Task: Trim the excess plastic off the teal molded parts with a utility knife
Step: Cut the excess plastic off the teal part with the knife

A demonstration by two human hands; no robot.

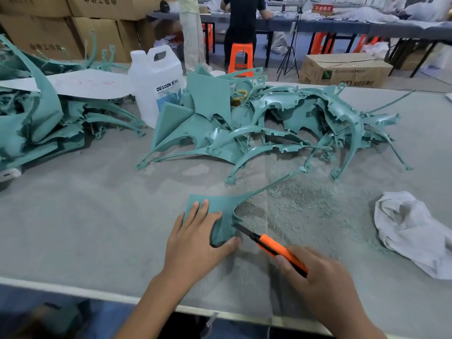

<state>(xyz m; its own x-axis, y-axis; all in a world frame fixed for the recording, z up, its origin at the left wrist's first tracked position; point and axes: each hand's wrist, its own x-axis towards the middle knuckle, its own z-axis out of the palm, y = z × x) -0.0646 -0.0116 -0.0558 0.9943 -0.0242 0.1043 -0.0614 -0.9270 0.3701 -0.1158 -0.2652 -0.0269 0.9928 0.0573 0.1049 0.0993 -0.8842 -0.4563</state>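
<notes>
A teal molded part [221, 204] lies on the grey table near the front edge, with a thin arm curving up to the right. My left hand [195, 241] grips its near end, fingers on top and thumb curled under the lower edge. My right hand [315, 275] grips an orange utility knife [274, 245]. The knife's dark blade tip touches the part's right edge beside my left thumb.
A large pile of teal parts [256, 128] fills the table's middle and a second pile [36, 113] sits at the left. A white plastic jug [156, 79] stands between them. A white rag [413, 231] lies at the right. Plastic shavings [293, 201] cover the table near the part.
</notes>
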